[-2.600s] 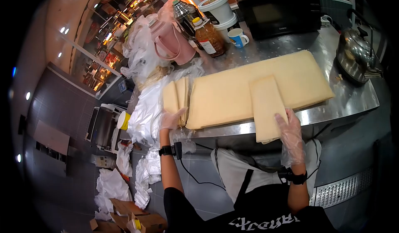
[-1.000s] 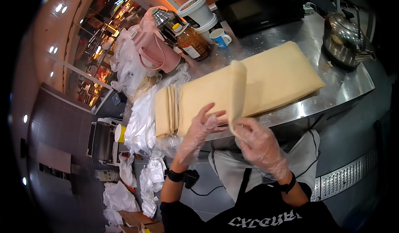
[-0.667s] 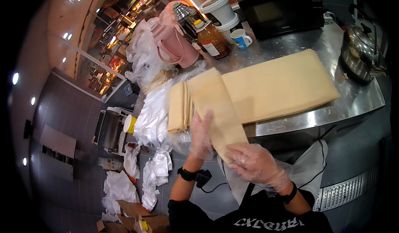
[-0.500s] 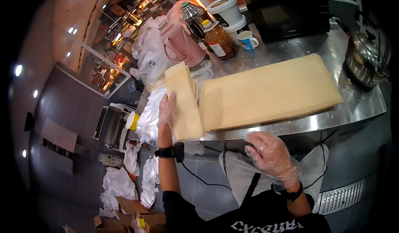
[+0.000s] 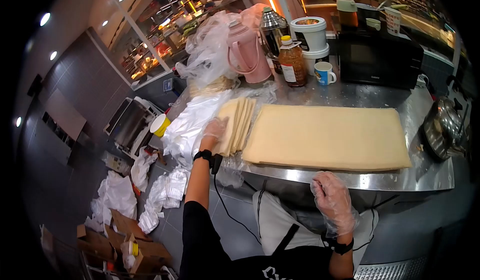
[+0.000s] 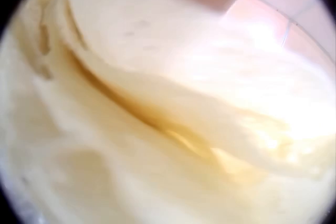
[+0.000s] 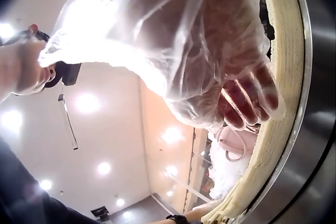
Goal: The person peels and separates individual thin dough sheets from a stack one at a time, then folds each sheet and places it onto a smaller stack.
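Note:
A broad stack of pale yellow, tofu-skin-like sheets [image 5: 330, 137] lies on the steel table. Just left of it, narrow folded sheets [image 5: 239, 125] lean against one another in a row. My left hand [image 5: 216, 128], in a clear plastic glove, rests against the left face of this row with its fingers extended. In the left wrist view the folded layers [image 6: 142, 113] fill the picture, blurred, and hide the fingers. My right hand [image 5: 331, 195], also gloved, hovers by the table's front edge with loosely curled fingers and nothing in them. The right wrist view shows those fingers [image 7: 247, 103] beside the stack's edge.
Behind stand a pink jug [image 5: 248, 52], a sauce bottle [image 5: 292, 62], white tubs [image 5: 310, 35], a mug [image 5: 325, 73] and a microwave [image 5: 377, 60]. A kettle [image 5: 442, 130] is at the right. White plastic bags [image 5: 197, 122] lie left of the folded sheets.
The right hand lifted a folded sheet off the big stack and passed it leftward. The left hand brought it to the row of folded sheets; the right hand let go and drew back.

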`<state>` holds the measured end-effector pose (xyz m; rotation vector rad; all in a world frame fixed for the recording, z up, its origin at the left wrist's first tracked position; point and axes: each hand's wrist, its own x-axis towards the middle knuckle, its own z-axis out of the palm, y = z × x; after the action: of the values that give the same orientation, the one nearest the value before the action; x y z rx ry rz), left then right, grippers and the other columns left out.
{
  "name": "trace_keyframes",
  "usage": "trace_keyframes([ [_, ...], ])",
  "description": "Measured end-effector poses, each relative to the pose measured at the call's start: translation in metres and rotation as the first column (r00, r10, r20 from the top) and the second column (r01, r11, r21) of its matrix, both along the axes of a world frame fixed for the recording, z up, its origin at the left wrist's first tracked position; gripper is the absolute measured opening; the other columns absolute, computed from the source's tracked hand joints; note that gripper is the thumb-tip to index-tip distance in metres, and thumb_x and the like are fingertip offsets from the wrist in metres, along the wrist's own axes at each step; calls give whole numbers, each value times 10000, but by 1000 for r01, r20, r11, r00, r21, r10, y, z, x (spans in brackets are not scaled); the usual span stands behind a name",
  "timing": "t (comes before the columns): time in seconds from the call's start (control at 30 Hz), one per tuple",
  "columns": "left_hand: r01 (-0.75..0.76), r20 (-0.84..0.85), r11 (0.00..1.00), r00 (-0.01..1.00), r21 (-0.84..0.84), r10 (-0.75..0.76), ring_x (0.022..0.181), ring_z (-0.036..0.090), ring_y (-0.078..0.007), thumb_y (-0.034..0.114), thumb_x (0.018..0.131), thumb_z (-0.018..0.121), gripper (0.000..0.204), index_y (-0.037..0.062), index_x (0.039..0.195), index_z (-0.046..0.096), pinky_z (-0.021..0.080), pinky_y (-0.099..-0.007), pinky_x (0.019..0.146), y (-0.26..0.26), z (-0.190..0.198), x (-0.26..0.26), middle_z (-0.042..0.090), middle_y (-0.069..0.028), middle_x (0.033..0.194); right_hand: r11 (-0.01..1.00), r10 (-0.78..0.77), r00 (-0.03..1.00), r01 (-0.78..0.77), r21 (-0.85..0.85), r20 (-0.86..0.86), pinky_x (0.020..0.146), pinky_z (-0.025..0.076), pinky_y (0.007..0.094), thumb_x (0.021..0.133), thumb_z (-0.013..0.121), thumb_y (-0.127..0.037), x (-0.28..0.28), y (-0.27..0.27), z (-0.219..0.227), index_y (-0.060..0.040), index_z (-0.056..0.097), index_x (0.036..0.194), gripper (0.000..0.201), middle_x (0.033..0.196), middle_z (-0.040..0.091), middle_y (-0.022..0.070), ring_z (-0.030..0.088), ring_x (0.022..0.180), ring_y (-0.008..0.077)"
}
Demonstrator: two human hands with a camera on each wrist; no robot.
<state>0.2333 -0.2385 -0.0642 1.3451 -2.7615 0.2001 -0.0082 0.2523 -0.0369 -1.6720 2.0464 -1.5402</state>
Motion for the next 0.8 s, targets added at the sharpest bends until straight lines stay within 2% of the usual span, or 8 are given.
trace_keyframes([
  [0.07, -50, 121, 985, 992, 168, 29, 1131, 597, -451, 580, 874, 580, 901, 3, 1505, 296, 479, -455, 958, 35, 31, -28, 575, -356, 1244, 1000, 8, 1000, -8, 15, 8, 783, 511, 427, 900, 635, -133, 3, -5, 0, -31, 654, 993, 139, 978, 658, 159, 631, 893, 381],
  [0.1, -176, -28, 923, 980, 343, 197, 1149, 590, -445, 588, 810, 652, 1059, -13, 1551, 191, 464, -444, 985, 51, 38, -43, 583, -356, 1231, 1000, 10, 1000, -10, 13, 13, 779, 509, 426, 897, 637, -128, 6, -6, -1, -29, 653, 992, 137, 978, 658, 158, 631, 891, 380],
  [0.2, -263, -3, 953, 964, 152, 266, 1273, 501, -463, 661, 647, 725, 1287, -20, 1563, 129, 415, -415, 1070, 59, 23, -54, 469, -361, 1394, 999, 37, 999, -37, 1, 10, 766, 506, 423, 891, 640, -110, 10, -9, 0, -25, 646, 986, 127, 969, 653, 159, 628, 883, 380],
  [0.3, -318, -86, 927, 937, 199, 339, 1360, 419, -454, 679, 584, 741, 1340, -42, 1550, 157, 370, -395, 1123, 64, 26, -57, 379, -362, 1472, 999, 41, 999, -41, 7, 6, 756, 504, 426, 889, 638, -94, 11, -8, 4, -22, 639, 979, 115, 959, 648, 163, 626, 874, 384],
  [0.4, -250, -84, 948, 959, 195, 270, 1373, 404, -460, 671, 596, 738, 1316, -50, 1542, 175, 368, -394, 1126, 71, 32, -59, 390, -371, 1458, 1000, 22, 1000, -22, 8, 10, 750, 504, 428, 890, 636, -87, 9, -5, 4, -23, 637, 974, 106, 950, 646, 166, 625, 867, 388],
  [0.6, -181, -216, 887, 931, 425, 293, 1365, 432, -425, 655, 735, 647, 1141, -48, 1529, 225, 368, -412, 1127, 70, 50, -56, 415, -344, 1455, 1000, -1, 999, 0, 14, 48, 753, 504, 428, 896, 627, -81, 5, 1, 6, -21, 640, 973, 99, 953, 654, 164, 626, 856, 382],
  [0.7, -155, -214, 907, 943, 392, 254, 1269, 534, -394, 487, 917, 522, 740, 10, 1468, 393, 431, -433, 1065, 12, 37, -36, 545, -265, 1365, 990, -136, 991, 136, -39, -1, 801, 500, 436, 912, 611, -81, -6, 3, 4, -8, 644, 974, 101, 980, 665, 164, 633, 893, 371],
  [0.8, -34, 112, 991, 994, 126, 20, 1155, 601, -382, 291, 991, 426, 422, 85, 1341, 541, 481, -459, 986, 23, 81, -16, 636, -190, 1239, 933, -360, 926, 355, -67, -114, 871, 490, 446, 930, 596, -85, -24, 2, -7, 9, 644, 971, 114, 1036, 669, 176, 630, 974, 368],
])
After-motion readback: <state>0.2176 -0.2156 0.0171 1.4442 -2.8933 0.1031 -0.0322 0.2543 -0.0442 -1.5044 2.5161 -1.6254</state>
